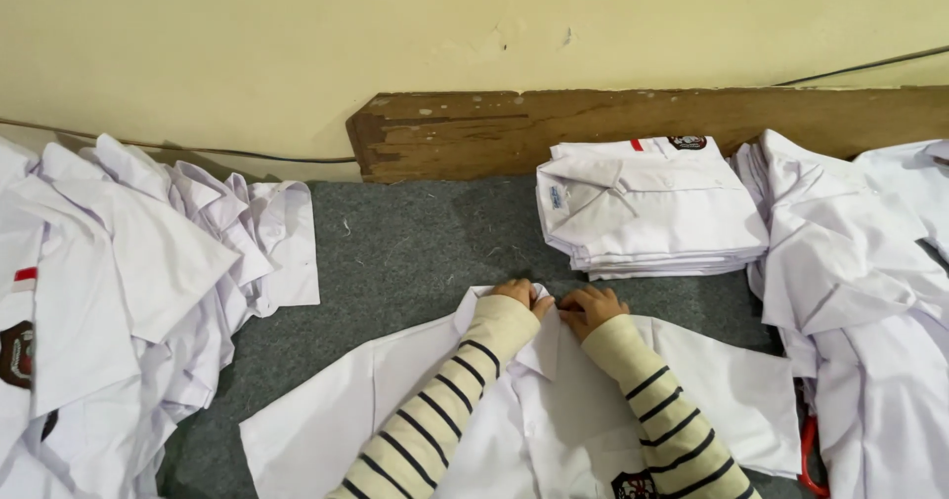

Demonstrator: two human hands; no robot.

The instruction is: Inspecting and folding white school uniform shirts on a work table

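You are kneeling over a grey felt-like carpet (405, 242) running up to a worn brown wooden board (554, 128) at its far edge. A loose heap of white cotton shirts (129, 282) is lying along the left edge, another white pile (870, 291) along the right. A neat stack of folded white shirts (647, 207) is sitting by the far edge. At the near edge, a white school shirt (534, 410) is lying spread flat; your left hand (522, 294) and right hand (590, 306) are pinching its collar, fingers closed on the cloth.
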